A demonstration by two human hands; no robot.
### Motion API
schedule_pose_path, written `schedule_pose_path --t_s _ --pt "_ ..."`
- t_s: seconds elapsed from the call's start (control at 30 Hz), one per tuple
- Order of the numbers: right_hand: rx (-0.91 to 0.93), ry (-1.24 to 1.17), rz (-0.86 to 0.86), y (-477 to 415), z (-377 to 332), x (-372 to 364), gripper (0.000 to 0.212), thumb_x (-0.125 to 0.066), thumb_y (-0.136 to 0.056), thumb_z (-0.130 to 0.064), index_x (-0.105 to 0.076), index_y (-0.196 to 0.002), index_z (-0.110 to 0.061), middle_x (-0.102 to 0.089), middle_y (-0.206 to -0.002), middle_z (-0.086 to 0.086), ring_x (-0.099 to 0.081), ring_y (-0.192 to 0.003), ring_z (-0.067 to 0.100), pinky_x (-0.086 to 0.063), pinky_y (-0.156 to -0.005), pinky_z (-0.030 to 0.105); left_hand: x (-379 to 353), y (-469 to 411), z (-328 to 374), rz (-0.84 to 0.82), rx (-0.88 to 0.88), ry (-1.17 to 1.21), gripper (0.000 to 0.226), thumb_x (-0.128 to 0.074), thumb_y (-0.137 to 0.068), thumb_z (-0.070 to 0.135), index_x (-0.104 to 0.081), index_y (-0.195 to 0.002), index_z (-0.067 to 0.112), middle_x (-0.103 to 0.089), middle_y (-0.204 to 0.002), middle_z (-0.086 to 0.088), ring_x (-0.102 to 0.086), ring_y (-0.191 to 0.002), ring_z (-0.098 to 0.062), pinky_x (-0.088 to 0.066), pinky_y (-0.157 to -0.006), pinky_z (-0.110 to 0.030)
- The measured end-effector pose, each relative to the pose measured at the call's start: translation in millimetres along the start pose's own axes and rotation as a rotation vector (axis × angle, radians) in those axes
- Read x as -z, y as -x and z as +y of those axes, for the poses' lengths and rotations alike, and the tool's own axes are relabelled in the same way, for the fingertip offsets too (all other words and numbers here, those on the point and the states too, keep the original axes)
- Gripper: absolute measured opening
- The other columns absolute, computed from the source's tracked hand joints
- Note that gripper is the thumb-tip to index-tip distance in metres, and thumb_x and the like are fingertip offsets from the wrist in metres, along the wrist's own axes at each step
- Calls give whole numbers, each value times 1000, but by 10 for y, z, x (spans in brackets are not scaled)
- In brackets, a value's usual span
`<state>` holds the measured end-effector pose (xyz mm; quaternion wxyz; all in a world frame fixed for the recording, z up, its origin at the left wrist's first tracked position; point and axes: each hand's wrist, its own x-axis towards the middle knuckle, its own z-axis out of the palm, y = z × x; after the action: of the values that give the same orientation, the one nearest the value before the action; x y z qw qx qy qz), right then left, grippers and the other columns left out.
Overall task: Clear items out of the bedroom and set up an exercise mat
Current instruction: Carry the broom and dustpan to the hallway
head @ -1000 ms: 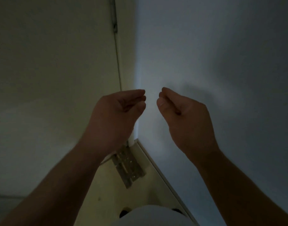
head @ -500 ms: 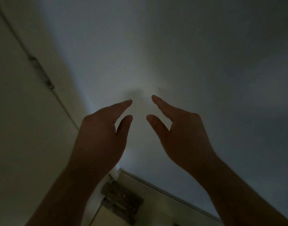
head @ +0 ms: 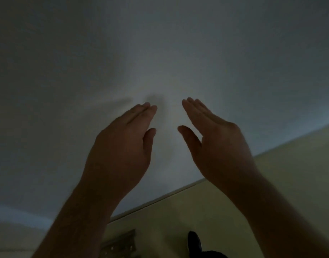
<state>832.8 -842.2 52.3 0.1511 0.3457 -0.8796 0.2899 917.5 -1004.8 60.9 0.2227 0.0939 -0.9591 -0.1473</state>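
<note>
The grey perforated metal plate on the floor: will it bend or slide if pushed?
The grey perforated metal plate looks flat, so probably stiff. On the smooth pale floor it may slide easily. Weight unclear: partly hidden.

Seen from where I stand, in dim light:

- Wall (head: 160,53): painted finish by the look of it, matt, smooth, no grain or texture to be made out.
- Trim strip (head: 160,199) at the wall's foot: smooth, painted-looking, with a faint bright edge; material cannot be told.
- Floor (head: 271,183): pale cream, hard-looking, smooth and even, with a low sheen; whether it is tile or vinyl cannot be told.
- Plate (head: 120,245) on the floor: looks like metal, dull grey, flat, punched with small holes; blurred.
- Dark object (head: 194,242) at the bottom edge: black, slightly glossy; material unclear.
- Left hand (head: 122,146) and right hand (head: 219,146): bare skin, matt.
</note>
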Motion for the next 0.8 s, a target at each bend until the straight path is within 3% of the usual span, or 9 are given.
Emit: schedule_pose_path --t_s 0.13,0.27,0.43,0.5,0.63,0.8 --pt "-164 133 74 243 541 395 51 -58 -100 -29 -46 -147 -15 -47 -150 2 -42 -140 15 -41 -111 40 -327 -311 549 -84 -170 32 46 -50 -100 25 -48 -145 16 -49 -149 -1 -44 -139 -15 -32 -108 -30" --pt "-283 224 80 447 1028 737 54 -58 -100 -28 -42 -150 -14 -43 -153 1 -36 -144 14 -25 -114 29 -637 -581 1073 -125 -328 24 48 -51 -100 22 -46 -147 16 -47 -151 1 -40 -141 -13 -26 -108 -26" --pt "-441 277 155 763 2001 1387 57 -58 -100 -29 -39 -151 -14 -39 -155 1 -29 -146 13 -17 -114 27 -1248 -999 2216 -182 -532 58 52 -46 -102 25 -34 -153 20 -36 -157 5 -28 -146 -9 -16 -110 -21" --pt "-439 288 176 789 2247 1502 57 -58 -100 -28 -39 -150 -12 -39 -155 3 -30 -146 14 -18 -115 28 -1389 -1104 2433 -181 -574 49 53 -46 -102 25 -33 -153 19 -35 -157 3 -29 -146 -11 -15 -111 -22" --pt "-509 310 220 884 3094 2057 55 -57 -100 -29 -40 -149 -11 -41 -154 5 -33 -144 16 -23 -113 32 -1851 -1452 3306 -228 -637 39 51 -58 -96 18 -48 -144 9 -52 -145 -9 -50 -134 -24 -23 -108 -37" --pt "-555 367 248 824 4055 2616 55 -60 -98 -28 -44 -147 -11 -44 -151 6 -39 -141 18 -29 -111 34 -2383 -1982 4263 -213 -688 114 50 -64 -93 16 -52 -139 4 -56 -139 -14 -56 -126 -28 -31 -103 -42"
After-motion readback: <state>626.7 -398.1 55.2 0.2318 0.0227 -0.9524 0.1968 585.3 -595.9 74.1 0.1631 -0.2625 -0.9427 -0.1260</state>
